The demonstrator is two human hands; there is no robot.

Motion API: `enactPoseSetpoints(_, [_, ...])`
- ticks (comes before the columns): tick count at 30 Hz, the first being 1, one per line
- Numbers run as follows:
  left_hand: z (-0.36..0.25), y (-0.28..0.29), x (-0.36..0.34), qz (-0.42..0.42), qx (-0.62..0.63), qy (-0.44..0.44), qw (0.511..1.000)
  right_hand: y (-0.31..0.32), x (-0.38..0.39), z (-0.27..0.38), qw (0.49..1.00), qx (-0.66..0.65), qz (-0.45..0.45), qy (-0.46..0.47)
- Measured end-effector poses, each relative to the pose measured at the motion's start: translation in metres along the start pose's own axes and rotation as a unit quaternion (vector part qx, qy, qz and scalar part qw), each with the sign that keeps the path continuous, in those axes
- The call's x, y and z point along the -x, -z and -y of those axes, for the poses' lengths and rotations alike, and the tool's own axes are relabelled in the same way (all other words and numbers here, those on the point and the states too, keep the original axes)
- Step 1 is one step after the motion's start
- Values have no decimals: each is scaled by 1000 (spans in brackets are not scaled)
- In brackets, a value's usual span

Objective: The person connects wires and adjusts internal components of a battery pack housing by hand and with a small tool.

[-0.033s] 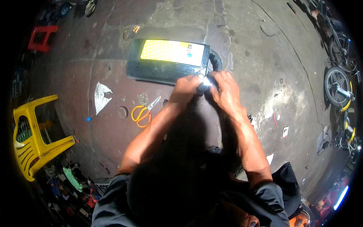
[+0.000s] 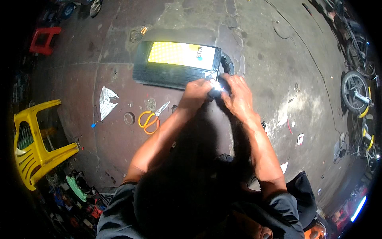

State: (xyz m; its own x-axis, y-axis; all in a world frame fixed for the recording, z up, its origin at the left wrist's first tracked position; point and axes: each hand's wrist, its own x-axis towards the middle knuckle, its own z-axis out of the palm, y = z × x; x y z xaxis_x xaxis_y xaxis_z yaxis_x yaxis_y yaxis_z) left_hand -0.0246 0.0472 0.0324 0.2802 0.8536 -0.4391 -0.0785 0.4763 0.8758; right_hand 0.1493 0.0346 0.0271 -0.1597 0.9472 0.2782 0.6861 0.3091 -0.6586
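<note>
A long black case [image 2: 171, 74] with a yellow and white label [image 2: 179, 53] lies on the floor, a black handle [image 2: 227, 63] at its right end. At its near right corner my left hand [image 2: 195, 91] is closed, thumb and fingers pinched together. Just to the right, my right hand [image 2: 238, 93] is closed too, its fingers curled in toward the left one. Between them is a small dark part [image 2: 213, 95]; a bright white glare hides its shape and what each hand grips.
Left of my forearm lie orange-handled scissors [image 2: 153, 118], a tape roll [image 2: 129, 118] and a crumpled white piece [image 2: 107, 102]. A yellow plastic stool [image 2: 34, 139] lies tipped at left; a red stool [image 2: 44, 41] stands farther off. A wheel [image 2: 354, 91] and a cable [image 2: 314, 59] are at right.
My right fingers have shifted very slightly at the case corner, and the glare between my hands has changed shape. The case stays in place.
</note>
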Motion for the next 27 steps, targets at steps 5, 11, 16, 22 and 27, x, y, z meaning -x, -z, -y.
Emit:
enactPoseSetpoints(5, [7, -1, -5, 8, -38, -19, 999, 1, 1, -5, 999, 32, 29, -15])
enactPoseSetpoints(11, [-4, 3, 1, 28, 37, 43, 998, 7, 3, -2, 996, 70, 51, -14])
enactPoseSetpoints(16, [1, -2, -3, 0, 2, 35, 999, 6, 12, -6, 999, -2, -23, -33])
enactPoseSetpoints(22, [13, 6, -16, 11, -45, 38, 998, 4, 9, -7, 996, 10, -1, -85])
enactPoseSetpoints(27, [-9, -9, -8, -11, -41, 112, 993, 5, 2, -14, 998, 25, 30, -40])
